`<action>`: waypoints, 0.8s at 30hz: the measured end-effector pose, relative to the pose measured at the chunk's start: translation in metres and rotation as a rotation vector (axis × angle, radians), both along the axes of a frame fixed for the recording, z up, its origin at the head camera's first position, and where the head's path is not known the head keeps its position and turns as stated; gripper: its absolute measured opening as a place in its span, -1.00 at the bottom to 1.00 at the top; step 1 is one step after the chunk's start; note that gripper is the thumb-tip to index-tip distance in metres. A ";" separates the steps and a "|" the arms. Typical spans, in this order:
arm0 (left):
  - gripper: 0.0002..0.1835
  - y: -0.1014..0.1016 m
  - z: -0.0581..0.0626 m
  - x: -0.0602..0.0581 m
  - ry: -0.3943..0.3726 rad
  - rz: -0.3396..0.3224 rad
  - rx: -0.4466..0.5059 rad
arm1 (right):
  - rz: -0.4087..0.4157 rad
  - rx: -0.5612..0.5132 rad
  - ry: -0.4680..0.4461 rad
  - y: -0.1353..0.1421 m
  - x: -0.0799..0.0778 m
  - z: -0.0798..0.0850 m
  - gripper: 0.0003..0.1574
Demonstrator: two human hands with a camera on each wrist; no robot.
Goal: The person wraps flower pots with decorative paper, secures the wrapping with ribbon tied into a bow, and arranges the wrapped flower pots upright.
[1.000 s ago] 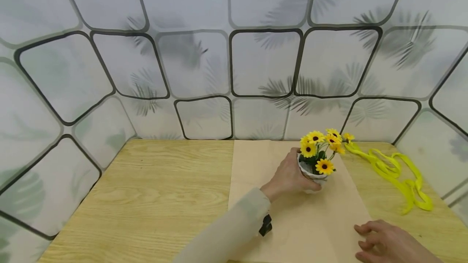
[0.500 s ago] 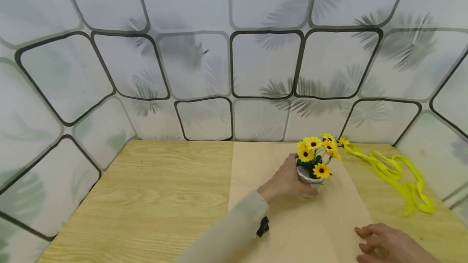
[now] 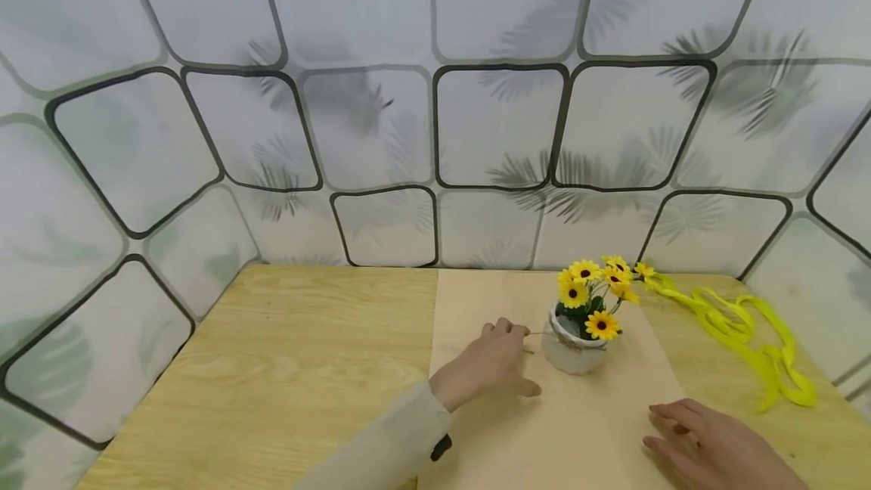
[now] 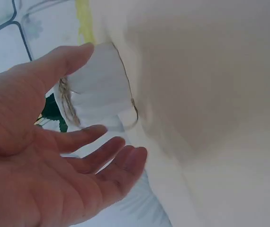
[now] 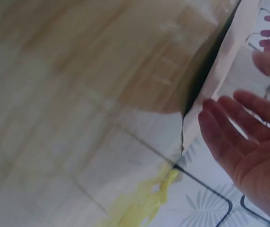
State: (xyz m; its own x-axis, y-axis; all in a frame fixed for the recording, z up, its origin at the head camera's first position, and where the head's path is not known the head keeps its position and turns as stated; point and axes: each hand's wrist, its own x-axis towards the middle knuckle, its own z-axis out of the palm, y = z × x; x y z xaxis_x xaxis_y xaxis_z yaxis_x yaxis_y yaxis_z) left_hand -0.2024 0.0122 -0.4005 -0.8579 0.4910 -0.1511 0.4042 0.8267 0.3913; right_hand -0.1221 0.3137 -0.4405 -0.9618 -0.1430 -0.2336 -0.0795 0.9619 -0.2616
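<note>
A white pot [image 3: 568, 354] of yellow artificial-looking flowers [image 3: 602, 325] stands upright on a sheet of tan paper [image 3: 544, 437]. Twine [image 4: 68, 106] is tied round the pot, and a thin loose end sticks out toward my left hand [image 3: 491, 365]. That hand hovers over the paper just left of the pot, thumb and fingers spread and holding nothing. In the left wrist view its fingers [image 4: 125, 163] overlap the pot's side. My right hand [image 3: 717, 441] is at the paper's right edge, fingers loosely bent with nothing in them.
A tangled yellow ribbon [image 3: 769, 361] lies on the wooden table [image 3: 327, 354] to the right, trailing up behind the flowers. Patterned white cloth [image 3: 500, 127] rises behind the table and along both sides. A black band [image 3: 441, 447] shows at my left wrist.
My left hand has let go of the pot and drawn back to the left. The pot stays standing on the paper. My right hand has shifted slightly left, its fingers a little wider apart.
</note>
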 end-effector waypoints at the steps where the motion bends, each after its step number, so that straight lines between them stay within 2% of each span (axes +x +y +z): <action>1: -0.08 -0.005 -0.001 0.002 0.015 -0.022 -0.045 | -0.023 -0.013 0.017 -0.004 -0.002 0.001 -0.18; 4: -0.10 -0.016 -0.003 0.008 0.041 -0.074 -0.142 | -0.080 -0.058 0.065 -0.015 -0.007 0.004 -0.02; 7: -0.11 -0.025 -0.005 0.013 0.051 -0.109 -0.196 | -0.110 -0.115 0.117 -0.025 -0.013 0.009 0.12; 12: -0.18 -0.037 -0.008 0.015 0.035 -0.119 -0.185 | -0.173 -0.257 0.132 -0.044 -0.028 0.019 0.31; 15: -0.16 -0.041 -0.010 0.014 0.042 -0.125 -0.168 | -0.214 -0.340 0.129 -0.053 -0.036 0.024 0.39; 19: -0.10 -0.043 -0.010 0.014 0.021 -0.127 -0.146 | -0.274 -0.411 0.121 -0.060 -0.045 0.028 0.50; 24: -0.05 -0.044 -0.008 0.013 -0.006 -0.116 -0.134 | -0.314 -0.448 0.099 -0.069 -0.056 0.030 0.58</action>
State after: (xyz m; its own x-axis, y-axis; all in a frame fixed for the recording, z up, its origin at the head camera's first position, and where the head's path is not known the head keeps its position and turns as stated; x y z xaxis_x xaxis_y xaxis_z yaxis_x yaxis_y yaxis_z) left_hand -0.1898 -0.0320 -0.4086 -0.7956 0.5619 -0.2265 0.4981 0.8195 0.2833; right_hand -0.1781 0.2450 -0.4107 -0.9885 0.0899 -0.1217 0.1481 0.7395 -0.6566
